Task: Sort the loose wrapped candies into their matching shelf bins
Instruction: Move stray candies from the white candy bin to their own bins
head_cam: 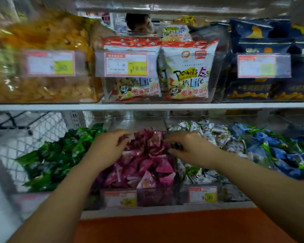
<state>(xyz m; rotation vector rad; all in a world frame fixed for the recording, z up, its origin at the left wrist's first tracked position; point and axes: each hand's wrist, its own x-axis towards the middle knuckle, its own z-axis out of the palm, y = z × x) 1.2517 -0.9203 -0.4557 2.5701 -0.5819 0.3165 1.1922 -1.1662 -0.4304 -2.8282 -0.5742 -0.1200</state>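
On the lower shelf stand clear bins of wrapped candies: green ones (pixel 56 155) at the left, pink and purple ones (pixel 147 165) in the middle, white ones (pixel 209 134) to the right, blue ones (pixel 279 151) at the far right. My left hand (pixel 109 148) lies on the left side of the pink pile, its fingers curled round the edge of a pale wrapper. My right hand (pixel 188 148) reaches over the divider between the pink and white bins, fingers bent down among the wrappers; motion blur hides whether it holds one.
The upper shelf (pixel 147 106) carries bins of yellow snacks (pixel 42 67), white snack bags (pixel 182 71) and dark blue bags (pixel 270 67) with price tags. A wire mesh panel (pixel 33 137) closes the left side. A person's head (pixel 139 23) shows behind the shelves. An orange ledge (pixel 165 225) runs below.
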